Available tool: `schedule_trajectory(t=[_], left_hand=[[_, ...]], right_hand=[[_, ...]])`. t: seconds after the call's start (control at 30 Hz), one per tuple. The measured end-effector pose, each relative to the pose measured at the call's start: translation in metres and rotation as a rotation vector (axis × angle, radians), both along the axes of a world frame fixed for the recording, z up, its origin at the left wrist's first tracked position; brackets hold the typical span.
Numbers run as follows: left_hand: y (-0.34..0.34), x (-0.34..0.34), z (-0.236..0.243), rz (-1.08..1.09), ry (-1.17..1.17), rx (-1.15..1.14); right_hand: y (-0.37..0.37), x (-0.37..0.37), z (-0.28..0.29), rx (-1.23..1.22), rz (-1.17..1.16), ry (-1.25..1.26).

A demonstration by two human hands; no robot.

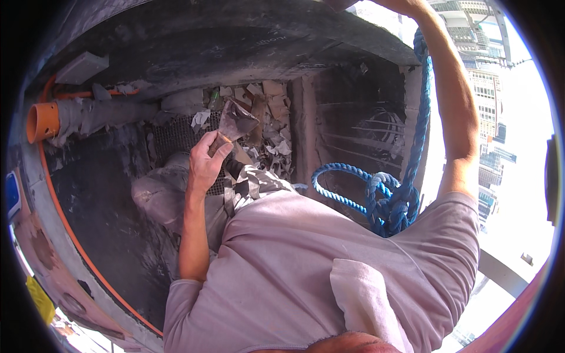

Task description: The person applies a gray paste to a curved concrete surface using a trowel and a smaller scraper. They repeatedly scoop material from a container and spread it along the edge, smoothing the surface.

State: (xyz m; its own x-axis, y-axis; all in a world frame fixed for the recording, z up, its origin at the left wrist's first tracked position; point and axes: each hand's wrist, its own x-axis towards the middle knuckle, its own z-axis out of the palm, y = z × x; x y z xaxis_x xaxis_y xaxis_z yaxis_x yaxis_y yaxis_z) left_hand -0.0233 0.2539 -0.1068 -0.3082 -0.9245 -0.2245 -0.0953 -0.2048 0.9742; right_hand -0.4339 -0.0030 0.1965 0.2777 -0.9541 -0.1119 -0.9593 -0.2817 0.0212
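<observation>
Work is judged unfinished, done and remaining portions unclear: a trowel (238,121) is gripped by fingers of the left hand (204,163) over scattered scraps (274,105); the cropped right hand's (402,5) grip can't be told.

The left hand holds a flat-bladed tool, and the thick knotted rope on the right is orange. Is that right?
No: the head view shows the thick knotted rope on the right is blue, not orange. The left hand does hold a flat-bladed tool.

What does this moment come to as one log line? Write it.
left hand: gripping trowel-like tool | right hand: cut off at top edge, grip unclear | blue rope: knotted
</observation>
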Motion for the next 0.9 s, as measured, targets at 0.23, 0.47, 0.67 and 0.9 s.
schedule_trajectory(t=[0.23, 0.47, 0.67, 0.9], left_hand=[[-0.002, 0.003, -0.005, -0.031, -0.005, 0.027], [-0.004, 0.001, -0.001, -0.021, -0.031, 0.007], [-0.007, 0.001, 0.000, -0.040, -0.046, 0.004], [-0.009, -0.002, 0.004, -0.026, -0.023, -0.018]], right_hand=[[-0.004, -0.015, -0.002, 0.029, 0.034, -0.034], [0.002, -0.020, 0.003, 0.021, 0.012, -0.020], [-0.005, -0.038, 0.002, -0.012, 0.075, 0.010], [-0.004, -0.041, 0.005, -0.020, 0.061, -0.012]])
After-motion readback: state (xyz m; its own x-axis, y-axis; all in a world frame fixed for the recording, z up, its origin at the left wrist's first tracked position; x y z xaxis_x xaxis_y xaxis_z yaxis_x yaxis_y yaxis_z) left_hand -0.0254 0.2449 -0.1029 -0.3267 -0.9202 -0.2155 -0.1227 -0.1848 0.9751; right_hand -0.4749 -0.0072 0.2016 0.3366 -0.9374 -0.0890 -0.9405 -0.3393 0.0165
